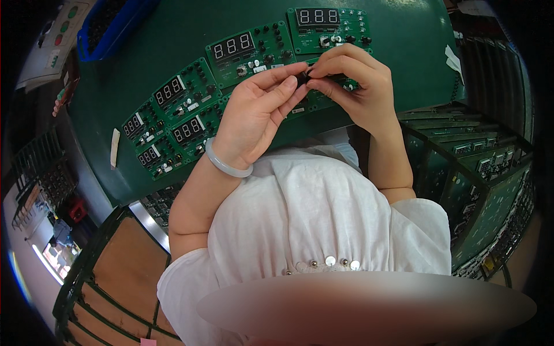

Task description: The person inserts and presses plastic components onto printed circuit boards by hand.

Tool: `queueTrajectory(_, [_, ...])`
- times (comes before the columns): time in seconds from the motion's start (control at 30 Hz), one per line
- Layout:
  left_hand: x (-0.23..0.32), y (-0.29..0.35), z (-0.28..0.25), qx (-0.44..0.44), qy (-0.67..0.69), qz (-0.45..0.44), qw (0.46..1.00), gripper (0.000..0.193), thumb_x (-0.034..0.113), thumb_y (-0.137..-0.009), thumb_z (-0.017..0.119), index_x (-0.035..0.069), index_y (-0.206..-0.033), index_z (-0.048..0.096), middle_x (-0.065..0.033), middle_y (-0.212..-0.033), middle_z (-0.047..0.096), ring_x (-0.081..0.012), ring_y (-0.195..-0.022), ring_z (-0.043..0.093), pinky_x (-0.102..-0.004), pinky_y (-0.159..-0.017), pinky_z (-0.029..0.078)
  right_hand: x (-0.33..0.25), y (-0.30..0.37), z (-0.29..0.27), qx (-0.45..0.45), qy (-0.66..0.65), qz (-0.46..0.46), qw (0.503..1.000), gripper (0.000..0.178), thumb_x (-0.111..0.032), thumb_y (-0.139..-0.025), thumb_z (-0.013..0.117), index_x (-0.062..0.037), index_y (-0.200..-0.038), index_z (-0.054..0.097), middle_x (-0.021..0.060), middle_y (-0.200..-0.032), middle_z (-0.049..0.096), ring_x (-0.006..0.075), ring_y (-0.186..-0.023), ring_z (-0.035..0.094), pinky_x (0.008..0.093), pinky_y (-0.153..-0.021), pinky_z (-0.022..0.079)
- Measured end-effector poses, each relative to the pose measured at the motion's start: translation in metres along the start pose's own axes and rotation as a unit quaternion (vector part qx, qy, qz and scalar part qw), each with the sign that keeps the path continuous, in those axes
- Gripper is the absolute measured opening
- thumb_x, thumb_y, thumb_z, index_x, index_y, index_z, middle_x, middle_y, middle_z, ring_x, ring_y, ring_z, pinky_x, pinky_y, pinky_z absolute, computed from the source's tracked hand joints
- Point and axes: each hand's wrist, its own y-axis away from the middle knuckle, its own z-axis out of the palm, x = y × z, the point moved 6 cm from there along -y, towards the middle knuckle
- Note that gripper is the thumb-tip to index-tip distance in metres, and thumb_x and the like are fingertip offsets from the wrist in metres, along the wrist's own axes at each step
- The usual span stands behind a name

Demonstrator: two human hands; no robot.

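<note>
My left hand (257,106) and my right hand (360,81) meet above a row of green circuit boards. Thumb and fingers of the left pinch a small black part (302,78), its exact kind too small to tell. The right fingertips are pinched together at the part's other end, touching it or very close. Below and around them lie several boards with three-digit displays, among them a large board (231,70) left of the hands and another circuit board (353,36) beyond them. My hands partly cover the nearer boards.
A blue bin (95,34) of small dark parts stands at the far left of the green table (173,34). Racks of upright circuit boards (479,167) stand close on the right. White paper scraps (453,59) lie at the right edge. A brown-panelled chair (127,265) is at lower left.
</note>
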Motion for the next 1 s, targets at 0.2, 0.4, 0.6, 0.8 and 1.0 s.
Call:
queueTrajectory(0.2, [0.002, 0.003, -0.004, -0.002, -0.013, 0.026, 1.000, 0.029, 0.004, -0.100, 0.057, -0.005, -0.127, 0.060, -0.0133, -0.125, 0.063, -0.0170, -0.112, 0.063, -0.0266, -0.103, 0.051, 0.001, 0.001, 0.000, -0.006, -0.018, 0.026, 0.999, 0.018, 0.000, -0.075, 0.080, -0.0025, -0.090, 0.071, 0.0067, -0.087, 0.067, 0.0185, -0.076, 0.069, 0.0270, -0.065, 0.056])
queueTrajectory(0.4, [0.002, 0.004, -0.007, 0.004, -0.007, 0.027, 1.000, 0.026, 0.003, -0.098, 0.060, -0.002, -0.123, 0.063, -0.0110, -0.121, 0.066, -0.0151, -0.110, 0.063, -0.0254, -0.100, 0.052, -0.009, -0.002, 0.003, -0.005, 0.000, 0.014, 1.000, 0.018, 0.001, -0.075, 0.080, -0.0019, -0.090, 0.071, 0.0073, -0.087, 0.067, 0.0187, -0.077, 0.070, 0.0267, -0.068, 0.057])
queueTrajectory(0.6, [0.004, 0.007, -0.005, 0.011, -0.004, 0.054, 0.998, 0.024, 0.005, -0.094, 0.066, -0.002, -0.117, 0.066, -0.0078, -0.110, 0.069, -0.0119, -0.098, 0.066, -0.0224, -0.090, 0.055, -0.013, -0.002, 0.007, 0.003, 0.005, -0.008, 1.000, 0.019, 0.002, -0.073, 0.080, -0.0029, -0.089, 0.071, 0.0072, -0.088, 0.068, 0.0195, -0.077, 0.069, 0.0274, -0.067, 0.056])
queueTrajectory(0.8, [0.009, 0.012, -0.005, 0.021, -0.035, 0.089, 0.995, 0.020, 0.004, -0.093, 0.068, -0.001, -0.113, 0.069, -0.0071, -0.105, 0.071, -0.0099, -0.092, 0.066, -0.0206, -0.084, 0.054, -0.019, 0.001, 0.011, 0.014, 0.012, -0.051, 0.999, 0.020, 0.003, -0.072, 0.080, -0.0035, -0.088, 0.071, 0.0079, -0.087, 0.069, 0.0210, -0.080, 0.068, 0.0294, -0.068, 0.055])
queueTrajectory(1.0, [0.010, 0.008, -0.013, -0.001, 0.010, 0.076, 0.997, 0.021, 0.007, -0.095, 0.067, -0.002, -0.114, 0.066, -0.0063, -0.105, 0.069, -0.0110, -0.093, 0.064, -0.0223, -0.085, 0.053, -0.014, -0.003, 0.020, 0.033, -0.070, -0.006, 0.997, 0.020, 0.005, -0.074, 0.077, -0.0018, -0.091, 0.070, 0.0087, -0.089, 0.069, 0.0204, -0.080, 0.067, 0.0287, -0.069, 0.054])
